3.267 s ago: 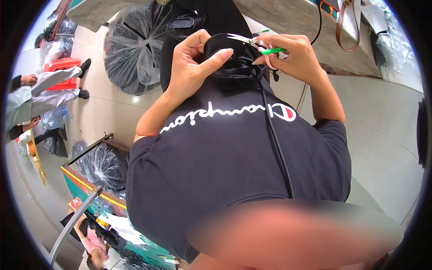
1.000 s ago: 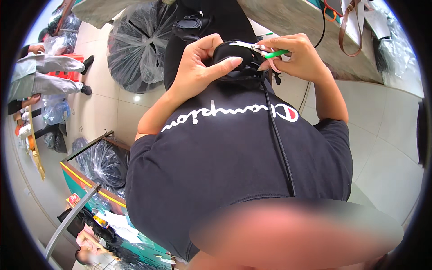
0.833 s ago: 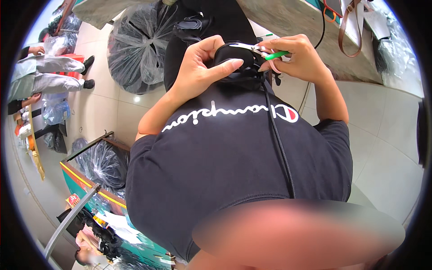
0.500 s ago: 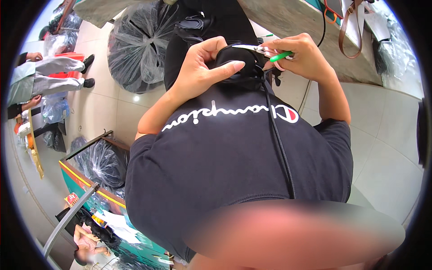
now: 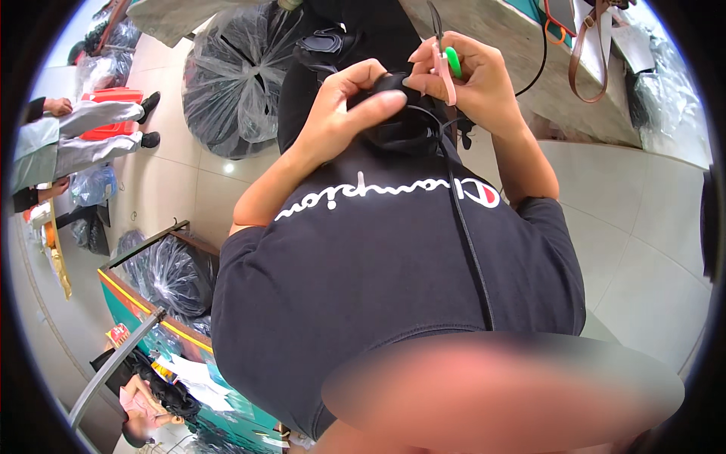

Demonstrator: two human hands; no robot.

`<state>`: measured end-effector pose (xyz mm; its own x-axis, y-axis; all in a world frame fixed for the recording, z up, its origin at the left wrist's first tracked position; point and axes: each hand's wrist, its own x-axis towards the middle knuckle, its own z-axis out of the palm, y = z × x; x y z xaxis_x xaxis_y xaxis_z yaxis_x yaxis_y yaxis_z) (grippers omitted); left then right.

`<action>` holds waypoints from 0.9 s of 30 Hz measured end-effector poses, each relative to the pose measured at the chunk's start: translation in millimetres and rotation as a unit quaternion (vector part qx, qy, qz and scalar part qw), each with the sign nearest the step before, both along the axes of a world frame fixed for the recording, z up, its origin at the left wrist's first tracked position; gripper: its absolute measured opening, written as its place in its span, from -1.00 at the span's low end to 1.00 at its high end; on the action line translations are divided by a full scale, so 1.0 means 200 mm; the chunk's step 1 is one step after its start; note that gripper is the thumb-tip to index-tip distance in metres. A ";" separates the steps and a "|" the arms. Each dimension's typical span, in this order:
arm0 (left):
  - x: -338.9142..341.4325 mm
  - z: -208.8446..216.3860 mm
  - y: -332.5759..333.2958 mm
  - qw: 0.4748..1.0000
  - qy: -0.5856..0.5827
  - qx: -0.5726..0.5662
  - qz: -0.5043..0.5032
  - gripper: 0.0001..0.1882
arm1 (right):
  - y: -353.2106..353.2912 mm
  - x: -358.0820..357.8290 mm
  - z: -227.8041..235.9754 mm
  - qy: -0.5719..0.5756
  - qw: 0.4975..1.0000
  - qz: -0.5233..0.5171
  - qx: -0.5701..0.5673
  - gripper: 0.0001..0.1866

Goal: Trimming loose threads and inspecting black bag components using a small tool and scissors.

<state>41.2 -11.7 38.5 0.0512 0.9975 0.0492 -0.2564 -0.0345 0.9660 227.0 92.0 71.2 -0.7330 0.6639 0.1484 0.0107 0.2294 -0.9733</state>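
Observation:
A soft black piece that looks like fabric [image 5: 401,129] is bunched in front of my chest. My left hand [image 5: 340,113] is closed round its left side, thumb lying across the top. My right hand [image 5: 473,79] keeps a pair of scissors [image 5: 446,72] with pink and green handles tucked in its fingers, blades pointing away from me. The thumb and fingertips of that hand meet at the upper edge of the black piece, near the left thumb. Whatever they pinch there is too small to make out. A black cable [image 5: 469,242] runs down my dark shirt.
A big plastic-wrapped black bundle [image 5: 234,83] stands on the floor to the left. A grey worktop [image 5: 522,57] with a brown strap [image 5: 586,79] is at far right. At far left stands a person in grey trousers [image 5: 98,121]; another person sits lower left beside a green table [image 5: 249,420].
My right hand has turned upward and moved slightly left. The scissors' blades, which lay across the black piece, now point away from it, and the right fingertips are at its edge.

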 end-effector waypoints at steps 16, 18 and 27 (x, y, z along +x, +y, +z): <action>-0.15 -0.05 0.07 0.994 0.042 0.067 0.073 -0.60 | 0.04 0.01 0.01 0.049 0.997 -0.033 0.058 -0.69; -0.14 -0.06 0.07 0.998 -0.008 0.049 0.028 -0.66 | 0.05 -0.01 0.00 0.052 0.996 -0.030 0.061 -0.69; -0.33 0.01 0.03 0.972 -0.039 -0.111 -0.204 -0.70 | 0.70 0.00 -0.06 -0.026 0.949 -0.282 0.139 -0.74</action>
